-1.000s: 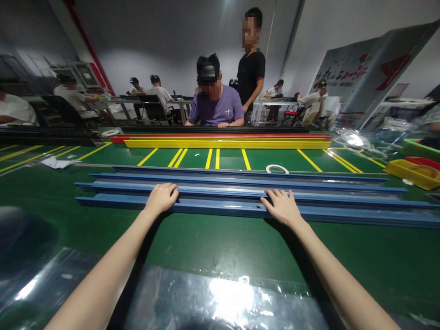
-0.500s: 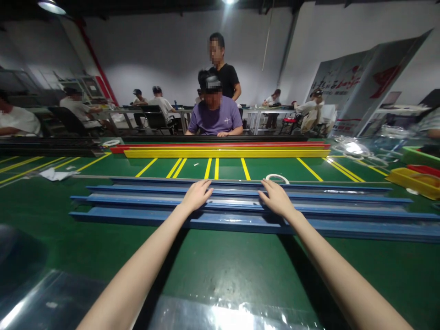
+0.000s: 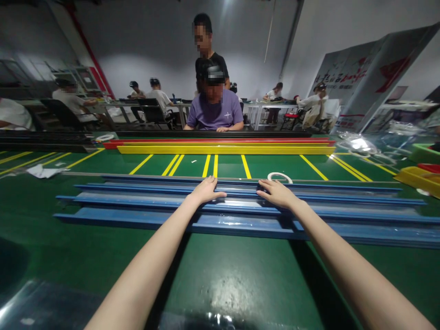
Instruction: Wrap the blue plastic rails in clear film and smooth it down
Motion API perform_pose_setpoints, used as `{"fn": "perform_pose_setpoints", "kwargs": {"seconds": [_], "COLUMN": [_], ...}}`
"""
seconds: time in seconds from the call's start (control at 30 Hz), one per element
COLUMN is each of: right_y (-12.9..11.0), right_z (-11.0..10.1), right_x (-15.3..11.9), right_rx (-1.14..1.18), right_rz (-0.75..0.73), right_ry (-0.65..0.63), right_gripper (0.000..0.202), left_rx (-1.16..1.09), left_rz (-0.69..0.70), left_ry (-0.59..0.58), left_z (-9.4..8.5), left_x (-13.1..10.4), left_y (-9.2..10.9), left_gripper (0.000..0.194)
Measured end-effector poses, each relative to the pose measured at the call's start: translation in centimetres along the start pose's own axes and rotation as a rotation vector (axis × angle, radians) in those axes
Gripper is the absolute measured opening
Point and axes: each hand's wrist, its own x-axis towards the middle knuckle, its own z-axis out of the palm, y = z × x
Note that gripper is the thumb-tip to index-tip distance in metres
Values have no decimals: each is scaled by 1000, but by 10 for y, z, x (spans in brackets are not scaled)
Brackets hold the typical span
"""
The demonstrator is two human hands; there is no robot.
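Observation:
Several long blue U-shaped channels [image 3: 233, 220] lie side by side across the green table in front of me. My left hand [image 3: 205, 190] rests over the far channels left of their middle, its fingers reaching forward and its thumb stretched to the right. Facing it, my right hand [image 3: 277, 193] lies over the same channels with fingers extended and thumb apart. Both hands look open and touch or hover just above the channel edges; exact contact cannot be made out. Neither hand visibly grips anything.
Beyond the channels lie a white tape ring [image 3: 280, 177], yellow strips [image 3: 175, 165] and a stack of yellow [image 3: 223, 150] and red rails. Plastic bins [image 3: 421, 178] and clear wrap [image 3: 360, 142] are at right. A person in purple [image 3: 215, 110] sits opposite.
My left hand has shifted slightly right and its thumb has spread out. The hands are closer together. The whole view has tilted a little, and the standing person has moved left.

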Motion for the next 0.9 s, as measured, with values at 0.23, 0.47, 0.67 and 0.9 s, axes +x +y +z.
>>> {"fn": "perform_pose_setpoints", "kwargs": {"seconds": [0.23, 0.47, 0.67, 0.9], "right_y": [-1, 7, 8, 2], "right_z": [-11, -6, 0, 5], "right_x": [18, 24, 21, 7], "right_rx": [12, -62, -120, -295], "right_rz": [54, 124, 110, 35], "right_ry": [-71, -73, 61, 455], "right_gripper": [71, 75, 73, 78], "left_rx": [35, 77, 58, 194], "left_rz": [-27, -25, -54, 50], "left_ry": [-3, 28, 126, 497], "left_z": [-3, -1, 6, 8], "left_x": [15, 21, 19, 6], "left_y": [-3, -10, -10, -2], "left_gripper": [72, 74, 74, 70]}}
